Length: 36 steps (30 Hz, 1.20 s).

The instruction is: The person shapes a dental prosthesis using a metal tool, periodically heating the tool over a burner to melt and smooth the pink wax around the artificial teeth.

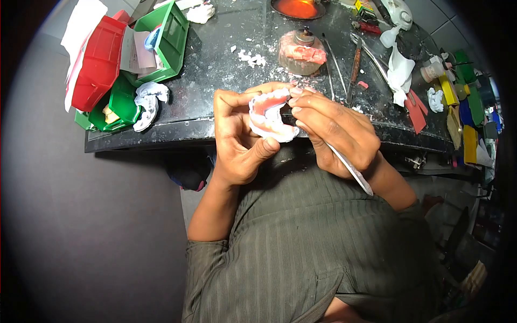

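Observation:
My left hand (237,134) grips a white plaster dental cast (274,134) by its outer side, thumb at the front and fingers behind. The cast is U-shaped and carries pink wax (269,102) along its arch, with pale teeth along the top edge. My right hand (339,129) is closed around a slim metal dental carver (350,169), whose flat end sticks out below the palm. The fingertips of this hand are at the cast's upper right edge. The carver's working tip is hidden behind the fingers.
On the dark bench (215,70) stand a glass spirit lamp (301,59) with pink wax against it, and a pan (299,8) of orange-red material. Metal tools (353,70) lie right. Red (97,64) and green bins (167,43) and another plaster cast (148,105) are left.

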### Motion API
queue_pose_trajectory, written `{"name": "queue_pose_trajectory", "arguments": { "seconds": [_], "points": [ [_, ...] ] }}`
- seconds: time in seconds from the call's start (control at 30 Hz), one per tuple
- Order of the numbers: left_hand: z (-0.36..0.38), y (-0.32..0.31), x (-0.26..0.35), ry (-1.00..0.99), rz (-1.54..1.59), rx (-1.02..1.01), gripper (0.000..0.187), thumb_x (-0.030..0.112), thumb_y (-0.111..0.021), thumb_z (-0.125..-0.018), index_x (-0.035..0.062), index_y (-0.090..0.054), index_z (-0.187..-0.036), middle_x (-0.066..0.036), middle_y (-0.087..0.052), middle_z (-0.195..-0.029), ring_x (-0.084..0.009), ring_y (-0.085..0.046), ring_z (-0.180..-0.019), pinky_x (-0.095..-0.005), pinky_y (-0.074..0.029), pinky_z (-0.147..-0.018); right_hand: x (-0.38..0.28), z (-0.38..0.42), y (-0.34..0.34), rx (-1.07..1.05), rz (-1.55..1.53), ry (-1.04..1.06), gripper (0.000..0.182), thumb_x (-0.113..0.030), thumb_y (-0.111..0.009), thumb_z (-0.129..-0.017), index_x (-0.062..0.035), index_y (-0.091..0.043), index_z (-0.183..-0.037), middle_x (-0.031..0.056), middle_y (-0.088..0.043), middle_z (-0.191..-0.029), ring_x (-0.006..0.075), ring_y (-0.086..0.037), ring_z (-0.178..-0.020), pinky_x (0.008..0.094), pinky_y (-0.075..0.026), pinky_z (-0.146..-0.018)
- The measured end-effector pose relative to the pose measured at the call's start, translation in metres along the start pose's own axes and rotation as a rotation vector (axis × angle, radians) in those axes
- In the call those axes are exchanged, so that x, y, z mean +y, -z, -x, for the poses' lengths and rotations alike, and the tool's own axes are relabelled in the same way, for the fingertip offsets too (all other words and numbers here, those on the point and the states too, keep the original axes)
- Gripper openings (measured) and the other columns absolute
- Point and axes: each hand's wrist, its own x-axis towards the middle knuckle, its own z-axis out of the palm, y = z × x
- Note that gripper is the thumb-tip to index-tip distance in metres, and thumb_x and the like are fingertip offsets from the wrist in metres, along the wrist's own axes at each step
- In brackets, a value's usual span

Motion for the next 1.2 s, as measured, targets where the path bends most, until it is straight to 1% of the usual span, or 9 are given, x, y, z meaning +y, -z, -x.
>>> {"name": "queue_pose_trajectory", "arguments": {
  "seconds": [0.23, 0.43, 0.47, 0.5, 0.57, 0.8, 0.87, 0.93, 1.2],
  "points": [
    [0.000, 0.000, 0.001, 0.016, -0.014, 0.003, 0.064, 0.016, -0.080, -0.089, 0.0023, -0.031, -0.126, -0.033, -0.049, -0.139, -0.0342, -0.057, -0.128, -0.0432, -0.053, -0.102, -0.007, 0.000, 0.003, -0.001, -0.048, -0.089, 0.017, 0.007, -0.073, -0.083, 0.0085, -0.066, -0.099, 0.0209, -0.070, -0.100, 0.0342, -0.074, -0.092, 0.0375, -0.064, -0.078],
    [-0.002, 0.001, -0.003, -0.037, -0.026, -0.023, 0.062, 0.015, -0.080, -0.089, 0.0010, -0.032, -0.126, -0.032, -0.050, -0.138, -0.0344, -0.056, -0.129, -0.0442, -0.051, -0.105, -0.016, 0.000, 0.009, -0.009, -0.074, -0.163, 0.018, 0.007, -0.073, -0.084, 0.0082, -0.065, -0.101, 0.0207, -0.070, -0.101, 0.0335, -0.074, -0.095, 0.0365, -0.063, -0.078],
    [0.000, 0.001, -0.002, -0.027, -0.023, -0.018, 0.062, 0.016, -0.080, -0.089, 0.0010, -0.032, -0.126, -0.033, -0.050, -0.138, -0.0346, -0.056, -0.130, -0.0446, -0.050, -0.105, -0.012, -0.002, 0.008, -0.005, -0.106, -0.108, 0.019, 0.006, -0.073, -0.085, 0.0075, -0.066, -0.102, 0.0204, -0.071, -0.101, 0.0340, -0.074, -0.097, 0.0394, -0.063, -0.083],
    [0.001, 0.001, -0.001, -0.018, -0.019, -0.014, 0.062, 0.017, -0.080, -0.089, 0.0010, -0.032, -0.126, -0.033, -0.050, -0.138, -0.0349, -0.055, -0.130, -0.0450, -0.050, -0.106, -0.010, -0.004, 0.008, -0.003, -0.105, -0.108, 0.019, 0.006, -0.073, -0.085, 0.0075, -0.066, -0.102, 0.0204, -0.071, -0.101, 0.0340, -0.074, -0.097, 0.0394, -0.063, -0.083],
    [0.002, 0.001, -0.001, -0.013, -0.022, -0.014, 0.063, 0.019, -0.080, -0.089, 0.0011, -0.033, -0.126, -0.032, -0.050, -0.138, -0.0347, -0.055, -0.130, -0.0452, -0.049, -0.106, -0.007, -0.008, 0.010, -0.054, -0.135, -0.063, 0.014, 0.001, -0.066, -0.094, 0.0092, -0.067, -0.106, 0.0239, -0.072, -0.101, 0.0386, -0.073, -0.102, 0.0487, -0.059, -0.094],
    [0.002, 0.002, -0.001, 0.001, -0.006, -0.011, 0.064, 0.022, -0.081, -0.089, 0.0015, -0.033, -0.125, -0.032, -0.050, -0.138, -0.0336, -0.055, -0.129, -0.0449, -0.048, -0.106, -0.005, -0.008, 0.006, -0.047, -0.157, -0.074, 0.015, 0.000, -0.069, -0.093, 0.0079, -0.068, -0.105, 0.0235, -0.073, -0.100, 0.0393, -0.073, -0.101, 0.0492, -0.059, -0.093],
    [0.003, 0.004, -0.003, -0.001, -0.004, -0.017, 0.064, 0.023, -0.081, -0.089, 0.0015, -0.033, -0.125, -0.032, -0.050, -0.138, -0.0332, -0.055, -0.129, -0.0442, -0.049, -0.106, -0.004, -0.008, 0.006, -0.053, -0.151, -0.056, 0.021, 0.005, -0.073, -0.083, 0.0073, -0.067, -0.103, 0.0211, -0.071, -0.104, 0.0371, -0.072, -0.105, 0.0475, -0.060, -0.092],
    [0.003, 0.005, -0.002, -0.004, -0.003, -0.022, 0.064, 0.023, -0.081, -0.088, 0.0014, -0.033, -0.126, -0.032, -0.050, -0.138, -0.0328, -0.055, -0.129, -0.0435, -0.049, -0.106, -0.004, -0.008, 0.005, -0.049, -0.149, -0.048, 0.022, 0.005, -0.073, -0.083, 0.0075, -0.067, -0.104, 0.0215, -0.071, -0.104, 0.0374, -0.072, -0.105, 0.0471, -0.061, -0.092],
    [0.003, 0.009, -0.003, 0.003, 0.020, -0.071, 0.063, 0.014, -0.082, -0.087, 0.0038, -0.033, -0.126, -0.031, -0.048, -0.141, -0.0301, -0.056, -0.128, -0.0425, -0.051, -0.104, -0.005, -0.012, 0.008, -0.089, -0.112, -0.027, 0.024, 0.007, -0.072, -0.079, 0.0084, -0.066, -0.103, 0.0222, -0.070, -0.103, 0.0381, -0.072, -0.103, 0.0463, -0.061, -0.090]
  ]
}}
